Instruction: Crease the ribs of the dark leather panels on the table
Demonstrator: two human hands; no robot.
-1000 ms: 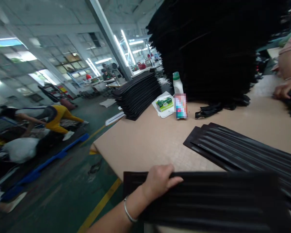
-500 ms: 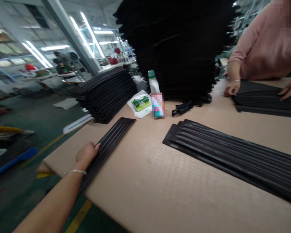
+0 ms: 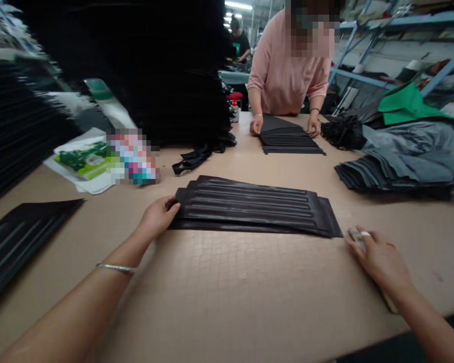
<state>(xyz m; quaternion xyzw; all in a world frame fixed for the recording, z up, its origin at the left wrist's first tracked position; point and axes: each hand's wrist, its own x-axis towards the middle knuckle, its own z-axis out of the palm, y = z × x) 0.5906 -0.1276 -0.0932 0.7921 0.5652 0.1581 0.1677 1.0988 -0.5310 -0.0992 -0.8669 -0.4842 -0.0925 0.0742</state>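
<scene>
Several dark brown ribbed panels (image 3: pixel 249 204), leather-like, lie in a slightly fanned pile in the middle of the table. At their left end my left hand (image 3: pixel 159 217) grips the edge of a panel, thumb on top and fingers partly hidden. My right hand (image 3: pixel 384 262) is closed around a slim tool (image 3: pixel 390 303), just off the pile's right corner. Only the tool's tip and its pale rear end show, so its kind is unclear. Another ribbed panel (image 3: pixel 26 229) lies at the table's left side.
Tall black stacks (image 3: pixel 155 65) stand at the back left. Before them are a green-and-white packet (image 3: pixel 87 159), a green-capped bottle (image 3: pixel 113 106) and black straps (image 3: pixel 192 160). Across the table (image 3: pixel 227 292), a person in pink (image 3: pixel 280 70) handles black sheets (image 3: pixel 291 138). Grey folded pieces (image 3: pixel 393 169) lie right.
The view has swung right. My left hand has let go of the panel at the left and now grips the central pile. My right hand has come into view with a slim tool.
</scene>
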